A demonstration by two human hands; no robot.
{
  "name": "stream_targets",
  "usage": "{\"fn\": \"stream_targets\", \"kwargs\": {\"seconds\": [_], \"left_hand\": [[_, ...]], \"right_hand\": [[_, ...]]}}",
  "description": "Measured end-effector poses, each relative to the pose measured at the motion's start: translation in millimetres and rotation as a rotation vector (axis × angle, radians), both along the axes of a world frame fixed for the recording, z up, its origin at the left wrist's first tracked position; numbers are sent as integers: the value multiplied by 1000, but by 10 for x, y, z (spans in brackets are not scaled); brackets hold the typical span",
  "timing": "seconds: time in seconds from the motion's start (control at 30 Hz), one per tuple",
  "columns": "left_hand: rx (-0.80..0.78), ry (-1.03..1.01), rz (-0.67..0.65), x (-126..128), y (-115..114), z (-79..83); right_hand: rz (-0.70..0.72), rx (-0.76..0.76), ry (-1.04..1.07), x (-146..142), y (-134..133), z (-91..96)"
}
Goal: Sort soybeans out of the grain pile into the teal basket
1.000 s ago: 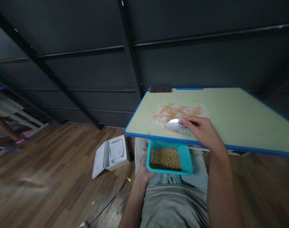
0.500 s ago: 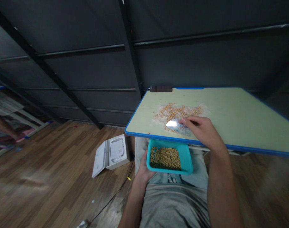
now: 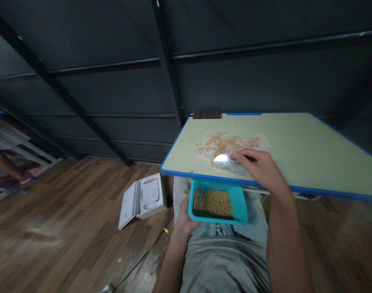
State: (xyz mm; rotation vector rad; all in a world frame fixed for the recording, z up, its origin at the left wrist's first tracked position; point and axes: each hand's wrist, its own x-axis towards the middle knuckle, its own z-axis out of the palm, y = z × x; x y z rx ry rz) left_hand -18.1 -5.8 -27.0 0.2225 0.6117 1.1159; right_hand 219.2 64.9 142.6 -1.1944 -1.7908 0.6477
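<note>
My left hand (image 3: pixel 186 217) grips the left side of a turquoise plastic tub (image 3: pixel 239 203), its fingers partly hidden behind the wall. Many round, yellowish soybeans (image 3: pixel 216 203) lie inside the tub, which sits over my lap just below the table edge. My right hand (image 3: pixel 256 165) is closed, thumb and fingers pinching a shiny clear plastic sheet or bag (image 3: pixel 224 159); its exact kind is hard to make out. The plastic rests low over the tabletop, at the near side of a spread of soybeans (image 3: pixel 222 142) mixed with white grains (image 3: pixel 262 140).
The pale green table (image 3: pixel 311 150) has a blue rim and stands against a dark panelled wall (image 3: pixel 250 81). On the wooden floor to the left lie an open white box (image 3: pixel 151 193) and a black cable (image 3: pixel 143 256). At far left, part of another person's arm (image 3: pixel 5 165) shows.
</note>
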Motion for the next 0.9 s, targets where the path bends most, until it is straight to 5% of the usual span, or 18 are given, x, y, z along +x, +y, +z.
{"fn": "stream_targets", "kwargs": {"seconds": [0.9], "left_hand": [[2, -52, 20, 12, -2, 40]], "right_hand": [[19, 30, 21, 12, 16, -32]]}}
